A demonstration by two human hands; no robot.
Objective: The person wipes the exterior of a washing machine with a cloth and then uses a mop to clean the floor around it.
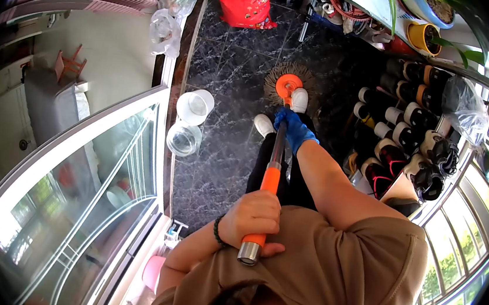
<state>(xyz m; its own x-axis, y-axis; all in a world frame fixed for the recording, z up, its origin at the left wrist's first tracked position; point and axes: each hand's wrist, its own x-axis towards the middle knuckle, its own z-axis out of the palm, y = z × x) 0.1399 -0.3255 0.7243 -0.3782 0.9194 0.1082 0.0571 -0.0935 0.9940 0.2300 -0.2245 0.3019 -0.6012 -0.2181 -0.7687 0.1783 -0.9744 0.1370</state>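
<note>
My left hand [255, 217], with a dark bead bracelet at the wrist, is wrapped round the orange grip near the metal-capped top end of a mop [270, 181]. Lower on the shaft, my right hand [295, 128] wears a blue glove and is closed round the pole. The mop's round orange head [288, 85] rests on the dark tiled floor [213, 167], its grey-brown strings spread in a ring. My white shoes [264, 125] stand just behind it, the right one close against the orange disc.
Two clear plastic tubs [194, 107] stand by the door track on the left. A glass door [100, 185] stands alongside. Shoes in rows [405, 130] fill a rack at right. A red bag [241, 2] lies ahead, near a shelf with potted plants [425, 37].
</note>
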